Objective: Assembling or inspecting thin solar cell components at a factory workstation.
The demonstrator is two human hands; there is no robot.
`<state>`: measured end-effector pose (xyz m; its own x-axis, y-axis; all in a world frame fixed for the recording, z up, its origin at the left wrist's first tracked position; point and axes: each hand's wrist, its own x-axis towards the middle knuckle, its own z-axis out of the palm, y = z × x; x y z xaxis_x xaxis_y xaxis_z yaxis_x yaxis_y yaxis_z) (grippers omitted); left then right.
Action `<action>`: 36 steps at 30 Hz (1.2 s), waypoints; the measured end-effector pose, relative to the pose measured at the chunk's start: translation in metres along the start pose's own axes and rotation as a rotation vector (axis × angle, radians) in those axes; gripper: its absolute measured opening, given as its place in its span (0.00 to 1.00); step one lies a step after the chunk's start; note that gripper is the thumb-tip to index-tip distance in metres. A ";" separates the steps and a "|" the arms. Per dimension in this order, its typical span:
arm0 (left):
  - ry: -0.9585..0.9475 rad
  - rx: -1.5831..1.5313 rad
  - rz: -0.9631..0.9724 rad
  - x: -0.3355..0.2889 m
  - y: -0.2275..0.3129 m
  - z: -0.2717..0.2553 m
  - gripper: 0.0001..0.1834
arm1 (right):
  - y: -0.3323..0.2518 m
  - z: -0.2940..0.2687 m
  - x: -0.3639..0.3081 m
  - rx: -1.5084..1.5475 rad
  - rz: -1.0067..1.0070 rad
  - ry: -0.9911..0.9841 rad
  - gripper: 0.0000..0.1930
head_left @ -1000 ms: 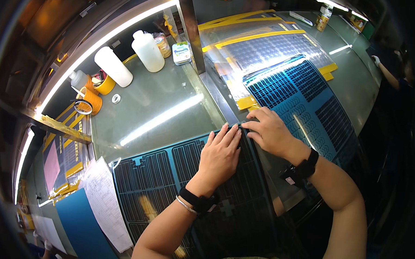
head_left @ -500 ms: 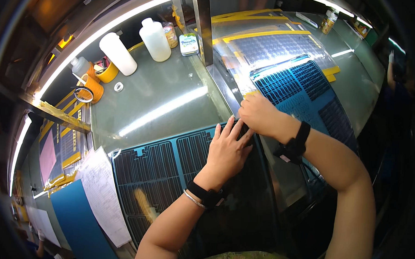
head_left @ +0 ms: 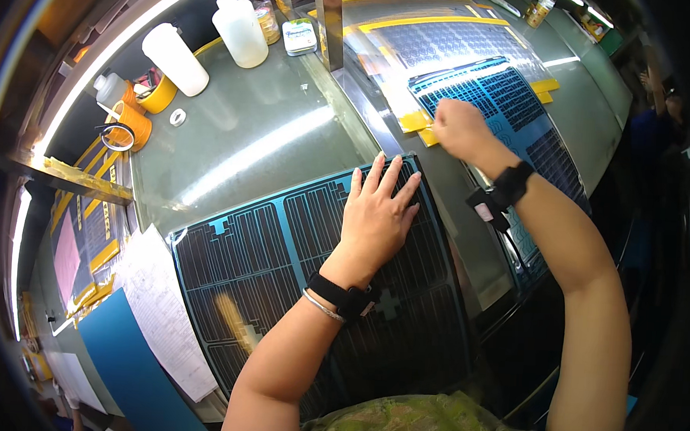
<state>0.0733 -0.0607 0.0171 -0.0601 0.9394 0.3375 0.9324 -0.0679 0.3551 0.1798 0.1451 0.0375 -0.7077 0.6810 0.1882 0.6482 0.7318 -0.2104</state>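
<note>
My left hand [head_left: 377, 209] lies flat with fingers spread on the far right part of a black panel with blue line patterns [head_left: 240, 245], like a circuit-board panel. Its fingertips reach the panel's far edge. My right hand [head_left: 466, 130] is closed, with its fingers curled in, over the near left side of a second blue and black patterned panel [head_left: 523, 108]. Whatever those fingers may hold is hidden. Yellow tape [head_left: 417, 125] shows just left of the right hand, on the edge of a clear sheet.
White plastic bottles [head_left: 241, 34], a yellow tape roll [head_left: 159, 96], orange rolls [head_left: 129, 125] and a small white ring [head_left: 177, 117] stand at the back left. A metal post [head_left: 328, 22] rises behind. Paper [head_left: 168, 308] and a blue board [head_left: 135, 360] lie at left.
My right hand has moved away from the left fingertips, to the right and farther off. The left hand has stayed on the panel, its fingers still spread. The view has shifted slightly.
</note>
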 end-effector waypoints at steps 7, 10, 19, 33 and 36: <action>-0.025 0.049 -0.022 0.004 -0.004 0.000 0.24 | 0.016 -0.070 -0.042 0.415 0.067 -0.212 0.10; -0.032 0.100 -0.016 0.013 -0.001 -0.005 0.25 | 0.016 -0.086 -0.072 0.503 0.133 -0.310 0.10; -0.076 0.184 -0.018 0.021 -0.001 -0.006 0.30 | 0.012 -0.086 -0.132 0.701 0.210 -0.413 0.03; -0.243 0.320 -0.010 0.038 -0.001 -0.014 0.35 | 0.014 -0.078 -0.119 1.063 0.487 -0.380 0.07; -0.281 0.346 -0.011 0.040 -0.001 -0.015 0.36 | 0.011 -0.077 -0.116 1.052 0.438 -0.392 0.06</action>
<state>0.0642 -0.0282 0.0436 -0.0163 0.9976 0.0679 0.9995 0.0144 0.0283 0.2902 0.0760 0.0869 -0.6408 0.6778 -0.3606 0.4377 -0.0634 -0.8969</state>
